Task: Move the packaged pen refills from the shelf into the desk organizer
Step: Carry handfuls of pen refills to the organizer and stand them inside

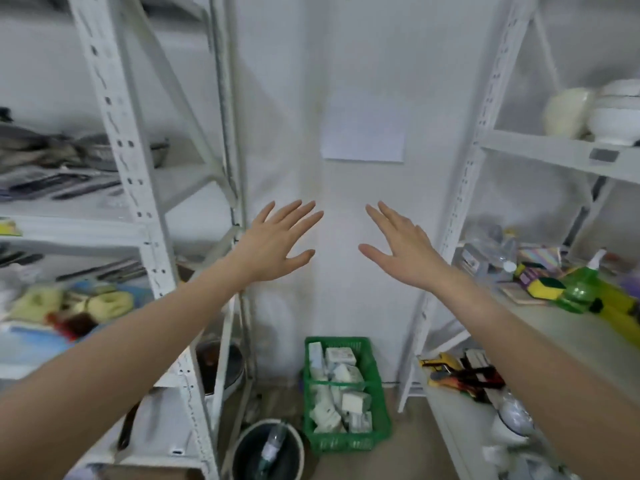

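My left hand (277, 239) and my right hand (401, 247) are stretched out in front of me at chest height, palms down, fingers spread, holding nothing. They hover before a white wall between two white metal shelving units. Long dark slim items (65, 188) lie on the left unit's upper shelf (79, 226), blurred; I cannot tell whether they are the packaged pen refills. No desk organizer is recognisable in view.
The right shelving unit (540, 313) carries sponges, a green bottle, clear packets and white bowls higher up. On the floor between the units stand a green crate (346, 441) of white boxes and a dark bucket (266, 448). A paper sheet (363, 133) hangs on the wall.
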